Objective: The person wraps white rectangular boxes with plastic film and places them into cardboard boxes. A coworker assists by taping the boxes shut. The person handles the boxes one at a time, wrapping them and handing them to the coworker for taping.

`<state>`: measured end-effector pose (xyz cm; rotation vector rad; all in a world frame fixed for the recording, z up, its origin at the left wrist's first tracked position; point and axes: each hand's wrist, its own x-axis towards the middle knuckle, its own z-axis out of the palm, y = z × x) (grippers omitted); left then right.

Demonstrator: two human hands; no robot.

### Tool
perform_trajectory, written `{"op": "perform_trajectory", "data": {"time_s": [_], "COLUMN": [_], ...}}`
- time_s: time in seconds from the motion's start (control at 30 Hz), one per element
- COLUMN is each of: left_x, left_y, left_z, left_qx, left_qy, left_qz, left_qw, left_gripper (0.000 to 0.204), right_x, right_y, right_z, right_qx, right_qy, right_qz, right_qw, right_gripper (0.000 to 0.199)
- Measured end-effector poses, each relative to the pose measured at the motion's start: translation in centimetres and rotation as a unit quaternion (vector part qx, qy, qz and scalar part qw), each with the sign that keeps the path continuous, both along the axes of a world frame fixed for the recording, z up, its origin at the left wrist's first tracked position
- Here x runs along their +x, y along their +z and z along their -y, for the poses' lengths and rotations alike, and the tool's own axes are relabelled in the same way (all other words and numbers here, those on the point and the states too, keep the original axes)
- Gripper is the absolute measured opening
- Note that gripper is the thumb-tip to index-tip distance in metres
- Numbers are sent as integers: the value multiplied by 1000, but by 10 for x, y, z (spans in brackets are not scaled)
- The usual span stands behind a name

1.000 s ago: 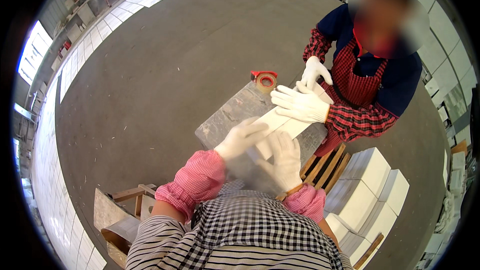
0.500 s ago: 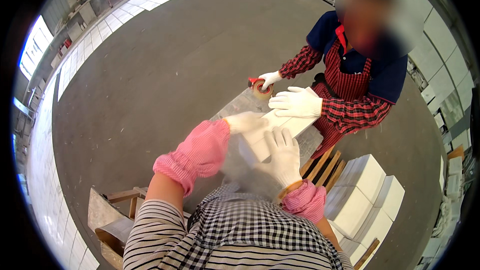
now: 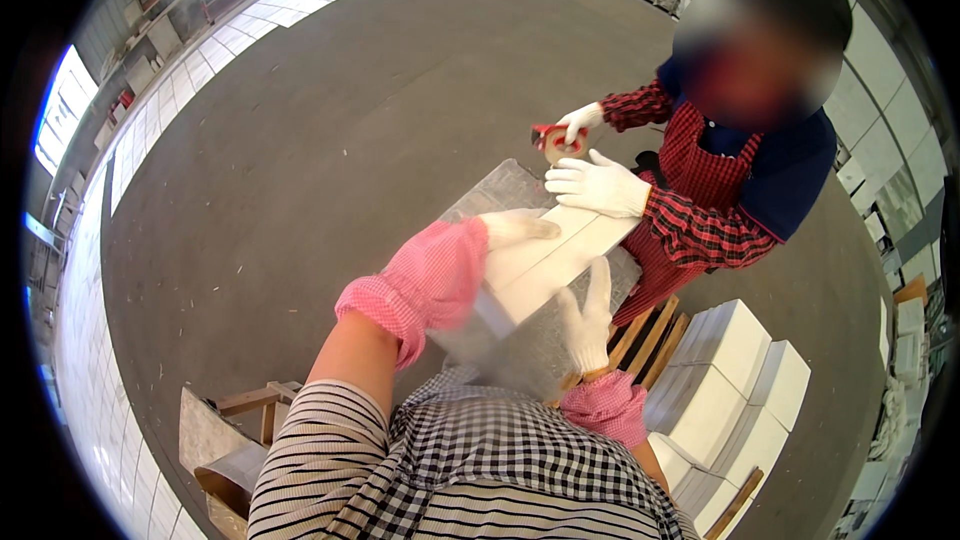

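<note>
A long white block with a seam along its top [image 3: 545, 265], perhaps a box or stacked tiles, lies on a grey worktop [image 3: 530, 345]. My left hand [image 3: 515, 228], in a white glove under a pink checked sleeve, lies open along its left edge with fingers stretched out. My right hand [image 3: 587, 325], also gloved, is open beside its right side, with thumb and fingers apart; I cannot tell if it touches. Across from me, a co-worker's gloved hand [image 3: 603, 186] rests on the far end. Their other hand [image 3: 582, 120] holds a red tape dispenser [image 3: 560, 144].
Stacked white blocks [image 3: 705, 390] sit at the lower right beside wooden pallet slats [image 3: 650, 342]. A wooden frame with a grey sheet [image 3: 225, 440] stands at the lower left. White tiles [image 3: 215, 50] line the floor's far left side. The co-worker stands close at the right.
My left hand has shifted right along the block. My right hand has drawn back off its top to the side. The co-worker's hand with the tape dispenser has moved right and up.
</note>
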<state>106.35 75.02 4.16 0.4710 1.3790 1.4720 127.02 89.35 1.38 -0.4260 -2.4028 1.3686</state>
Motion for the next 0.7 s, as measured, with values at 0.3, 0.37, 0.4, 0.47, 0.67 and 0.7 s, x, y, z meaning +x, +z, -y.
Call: {"op": "perform_trajectory", "data": {"time_s": [0.3, 0.37, 0.4, 0.47, 0.67, 0.7], "left_x": [-49, -60, -62, -66, -97, -94], "left_y": [32, 43, 53, 71, 76, 94], "left_z": [34, 37, 44, 54, 62, 75], "left_qx": [37, 43, 31, 7, -99, -124], "left_qy": [3, 1, 10, 24, -4, 14], "left_qz": [70, 73, 79, 94, 74, 64], "left_qw": [997, 996, 996, 995, 992, 990], "left_gripper": [64, 65, 64, 62, 66, 65], "right_x": [-59, -71, -77, -86, -102, -106], "right_y": [14, 24, 28, 35, 49, 55], "right_z": [28, 33, 37, 42, 45, 53], "right_qx": [-3, -4, -4, 0, 8, -4], "right_qy": [23, 19, 24, 27, 40, 52], "right_qz": [27, 38, 45, 60, 79, 79], "right_qw": [999, 999, 999, 998, 996, 996], "right_gripper": [86, 87, 87, 88, 88, 88]}}
